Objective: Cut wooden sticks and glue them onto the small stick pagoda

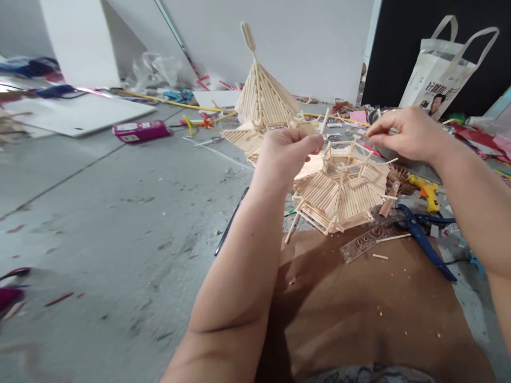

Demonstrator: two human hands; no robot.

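A short pale wooden stick (pixel 324 121) stands up from the pinched fingers of my left hand (pixel 289 151), above the left side of a low many-sided roof (pixel 319 192) built of thin sticks. My right hand (pixel 403 133) is closed in a pinch to the right, over the roof's far side; what lies between its fingertips is too small to make out. Behind my left hand rises a pointed stick tower roof (pixel 263 98) with a tall finial. The low roof has an open frame of sticks at its top and rests by the edge of brown paper (pixel 359 298).
Blue cutters (pixel 425 242), a yellow glue gun (pixel 426 191) and a clear ruler (pixel 365 242) lie right of the low roof. A black pen (pixel 231 222) is left of my forearm. Farther off are a purple box (pixel 141 131), a white board (pixel 80 113) and a tote bag (pixel 437 74).
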